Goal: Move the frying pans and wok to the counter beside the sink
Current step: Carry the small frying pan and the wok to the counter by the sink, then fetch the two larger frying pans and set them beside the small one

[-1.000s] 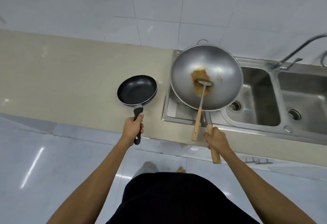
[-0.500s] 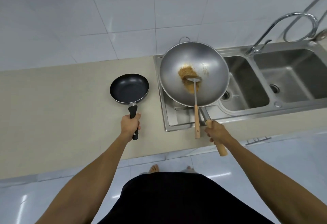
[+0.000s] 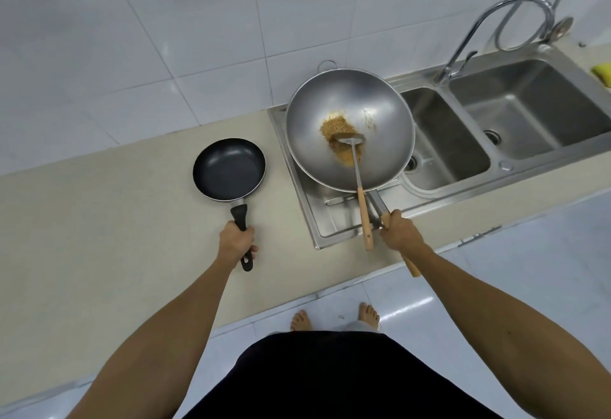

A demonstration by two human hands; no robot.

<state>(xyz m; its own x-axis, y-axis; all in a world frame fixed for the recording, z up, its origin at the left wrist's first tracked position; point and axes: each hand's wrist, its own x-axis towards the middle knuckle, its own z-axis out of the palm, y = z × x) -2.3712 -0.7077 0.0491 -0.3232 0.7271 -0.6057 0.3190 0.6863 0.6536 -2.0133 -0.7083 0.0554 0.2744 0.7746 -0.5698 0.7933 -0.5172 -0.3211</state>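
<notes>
A small black frying pan point(image 3: 228, 170) sits over the beige counter point(image 3: 99, 220) left of the sink. My left hand point(image 3: 236, 243) is closed around its black handle. A large steel wok point(image 3: 380, 114) with brown food residue hangs over the sink's draining board point(image 3: 330, 220). My right hand point(image 3: 400, 231) grips the wok's wooden handle. A metal spatula with a wooden handle point(image 3: 358, 183) lies in the wok, its handle sticking out over the rim next to my right hand.
A steel double sink point(image 3: 529, 121) with a curved tap point(image 3: 486, 31) lies to the right. A yellow sponge point(image 3: 602, 73) sits at the far right edge. White wall tiles rise behind the counter, and my bare feet stand on a glossy white floor.
The view has tilted and shifted, showing more of the sink and tap. Both hands keep their grips, and the pan and wok stay in about the same places.
</notes>
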